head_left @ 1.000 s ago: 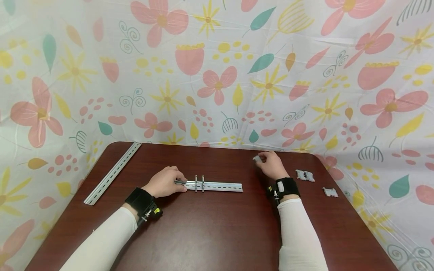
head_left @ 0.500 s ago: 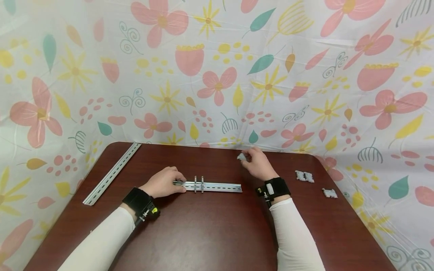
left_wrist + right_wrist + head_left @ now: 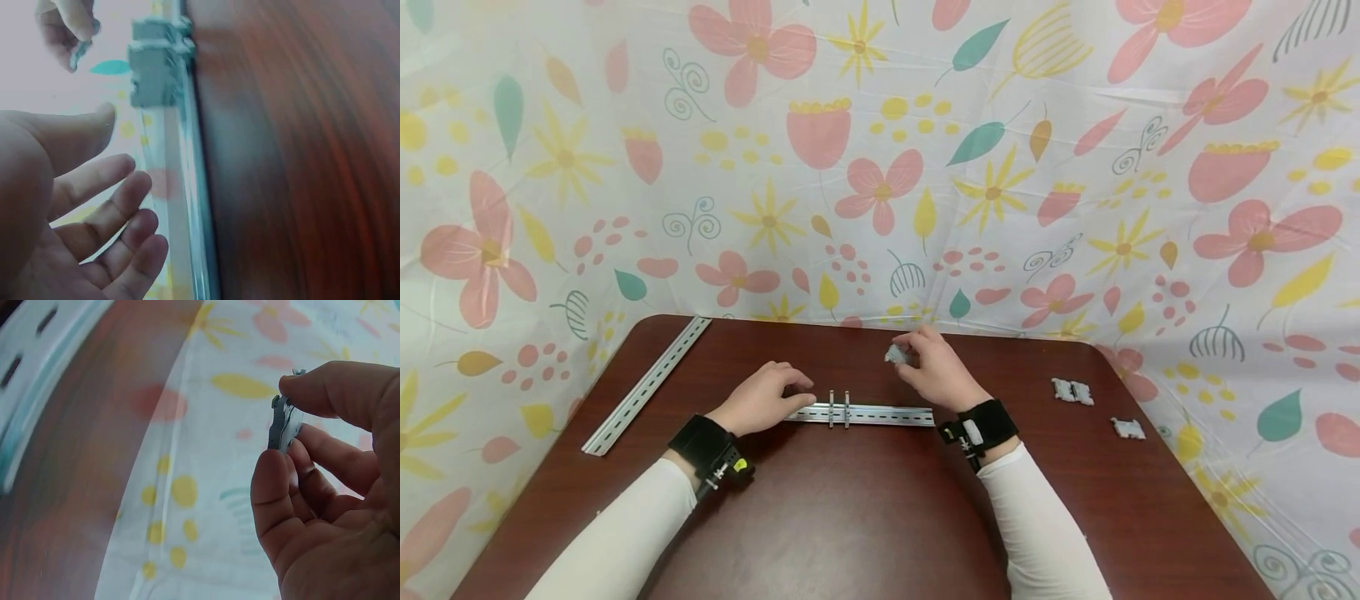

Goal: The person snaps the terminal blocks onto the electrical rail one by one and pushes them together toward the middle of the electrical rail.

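Note:
My right hand (image 3: 938,372) pinches a grey DIN rail terminal block (image 3: 282,427) between thumb and fingers, above the far side of the table. My left hand (image 3: 762,402) hovers at the left end of a slotted metal DIN rail (image 3: 891,415). Its fingers are loosely bent and hold nothing, as the left wrist view also shows. Two thin terminal blocks (image 3: 153,74) stand upright on the rail, a small gap apart, just right of the left hand. The rail's left end is partly hidden behind the left hand in the head view.
A longer slotted rail (image 3: 647,385) lies slanted along the table's left edge. At the right lie a pair of grey terminal blocks (image 3: 1072,391) and a single block (image 3: 1127,428). A flower-print curtain (image 3: 880,167) hangs behind the brown table (image 3: 850,517).
My right hand has carried the terminal block leftward, towards the rail. My left hand has let go of the rail's end and its fingers have spread apart.

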`<state>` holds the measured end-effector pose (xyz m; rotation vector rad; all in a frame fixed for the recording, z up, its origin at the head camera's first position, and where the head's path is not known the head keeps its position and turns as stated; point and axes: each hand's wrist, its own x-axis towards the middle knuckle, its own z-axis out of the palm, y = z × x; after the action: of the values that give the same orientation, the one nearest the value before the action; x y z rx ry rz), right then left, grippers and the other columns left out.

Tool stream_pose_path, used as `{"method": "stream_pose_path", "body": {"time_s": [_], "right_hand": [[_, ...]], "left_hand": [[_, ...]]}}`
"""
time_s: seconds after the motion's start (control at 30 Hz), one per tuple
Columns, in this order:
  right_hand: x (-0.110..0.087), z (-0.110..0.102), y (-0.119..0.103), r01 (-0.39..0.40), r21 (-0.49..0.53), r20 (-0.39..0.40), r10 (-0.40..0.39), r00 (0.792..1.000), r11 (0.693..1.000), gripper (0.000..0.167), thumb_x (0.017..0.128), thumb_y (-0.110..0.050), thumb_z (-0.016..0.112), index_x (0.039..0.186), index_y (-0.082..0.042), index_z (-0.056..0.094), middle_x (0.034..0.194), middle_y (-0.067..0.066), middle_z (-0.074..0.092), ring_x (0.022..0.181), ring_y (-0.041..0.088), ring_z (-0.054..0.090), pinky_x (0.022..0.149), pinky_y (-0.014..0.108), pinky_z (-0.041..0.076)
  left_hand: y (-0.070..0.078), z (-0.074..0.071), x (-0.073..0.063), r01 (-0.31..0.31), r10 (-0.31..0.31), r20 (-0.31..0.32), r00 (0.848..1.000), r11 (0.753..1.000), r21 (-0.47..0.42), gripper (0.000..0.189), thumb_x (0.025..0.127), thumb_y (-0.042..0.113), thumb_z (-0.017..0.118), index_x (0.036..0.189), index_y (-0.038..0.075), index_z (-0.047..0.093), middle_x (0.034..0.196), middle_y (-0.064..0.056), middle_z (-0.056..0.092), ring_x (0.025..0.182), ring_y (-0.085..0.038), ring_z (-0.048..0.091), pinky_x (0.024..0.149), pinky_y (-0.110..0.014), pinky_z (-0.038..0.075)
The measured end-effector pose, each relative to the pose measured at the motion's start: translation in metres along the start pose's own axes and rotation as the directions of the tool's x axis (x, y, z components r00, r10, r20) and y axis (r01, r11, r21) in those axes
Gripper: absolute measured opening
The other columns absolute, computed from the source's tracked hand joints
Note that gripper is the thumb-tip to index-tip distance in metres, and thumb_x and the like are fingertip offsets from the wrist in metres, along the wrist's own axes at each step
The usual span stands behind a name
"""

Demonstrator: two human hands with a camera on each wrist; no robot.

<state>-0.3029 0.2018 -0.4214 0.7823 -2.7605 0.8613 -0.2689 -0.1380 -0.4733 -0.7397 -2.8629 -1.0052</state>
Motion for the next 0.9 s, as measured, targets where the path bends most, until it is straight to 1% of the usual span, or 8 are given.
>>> {"method": "stream_pose_path", "body": {"time_s": [0.07,0.17,0.23,0.37,0.57,0.63,0.77,0.9], "right_hand": [[0.0,0.005,-0.007,0.022,0.008,0.011,-0.023,1.0,1.0,0.039,0.104,-0.011,0.077,0.141,-0.001,0.07,0.123,0.007,0.061,0.11,0.025,0.06,0.094,0.044,0.054],[0.002,0.013,-0.016,0.079,0.011,0.023,-0.079,0.997,0.997,0.038,0.102,-0.008,0.079,0.139,0.0,0.071,0.121,0.006,0.06,0.111,0.024,0.06,0.095,0.042,0.055],[0.002,0.018,-0.021,0.113,0.008,0.025,-0.113,0.993,0.994,0.038,0.101,-0.008,0.08,0.137,0.0,0.072,0.12,0.005,0.06,0.111,0.023,0.06,0.095,0.041,0.057],[0.002,0.025,-0.031,0.182,-0.006,0.035,-0.182,0.983,0.983,0.038,0.1,-0.006,0.081,0.136,0.002,0.072,0.12,0.006,0.058,0.11,0.021,0.058,0.092,0.039,0.057],[0.001,0.035,-0.046,0.271,-0.021,0.076,-0.268,0.96,0.962,0.039,0.101,-0.005,0.08,0.138,0.003,0.071,0.119,0.007,0.058,0.107,0.021,0.054,0.087,0.035,0.054],[0.0,0.038,-0.051,0.293,-0.027,0.086,-0.29,0.953,0.956,0.039,0.101,-0.006,0.08,0.138,0.004,0.07,0.12,0.008,0.058,0.108,0.021,0.054,0.088,0.034,0.054],[-0.002,0.043,-0.057,0.312,-0.027,0.103,-0.307,0.946,0.95,0.039,0.101,-0.006,0.08,0.137,0.004,0.07,0.121,0.008,0.058,0.108,0.021,0.055,0.09,0.033,0.055],[-0.003,0.046,-0.06,0.314,-0.028,0.114,-0.309,0.944,0.949,0.038,0.101,-0.004,0.081,0.136,0.003,0.07,0.121,0.008,0.058,0.109,0.021,0.055,0.09,0.033,0.055]], "left_hand": [[0.004,0.0,0.0,0.002,-0.002,-0.01,1.0,0.998,-0.058,0.031,0.108,0.032,0.077,0.13,0.009,0.081,0.122,-0.001,0.076,0.119,-0.026,0.067,0.101,-0.049,0.056],[0.009,0.0,0.0,0.005,-0.008,-0.019,1.0,0.989,-0.147,0.031,0.11,0.032,0.074,0.131,0.01,0.081,0.125,0.0,0.077,0.12,-0.024,0.069,0.104,-0.05,0.055],[0.012,0.0,0.0,0.007,-0.01,-0.018,1.0,0.981,-0.195,0.029,0.11,0.033,0.073,0.129,0.012,0.081,0.125,0.001,0.078,0.118,-0.022,0.07,0.103,-0.049,0.055],[0.016,0.001,0.001,0.002,-0.005,-0.011,1.0,0.966,-0.259,0.025,0.112,0.031,0.072,0.124,0.013,0.083,0.12,0.002,0.079,0.113,-0.02,0.07,0.1,-0.047,0.055],[0.02,0.002,0.001,0.018,-0.019,0.001,1.0,0.951,-0.308,0.027,0.112,0.033,0.071,0.124,0.013,0.084,0.118,0.003,0.079,0.111,-0.018,0.07,0.098,-0.045,0.056],[0.021,0.002,0.0,0.022,-0.022,0.005,1.0,0.947,-0.32,0.027,0.112,0.033,0.071,0.124,0.013,0.084,0.118,0.003,0.079,0.109,-0.018,0.069,0.096,-0.043,0.056],[0.022,0.003,0.001,0.026,-0.022,0.014,1.0,0.938,-0.346,0.027,0.111,0.034,0.073,0.122,0.012,0.084,0.115,0.003,0.079,0.102,-0.017,0.067,0.09,-0.039,0.055],[0.022,0.004,0.001,0.014,-0.006,0.023,1.0,0.933,-0.359,0.029,0.111,0.033,0.073,0.121,0.008,0.084,0.108,0.0,0.079,0.092,-0.018,0.064,0.082,-0.035,0.053]]}}
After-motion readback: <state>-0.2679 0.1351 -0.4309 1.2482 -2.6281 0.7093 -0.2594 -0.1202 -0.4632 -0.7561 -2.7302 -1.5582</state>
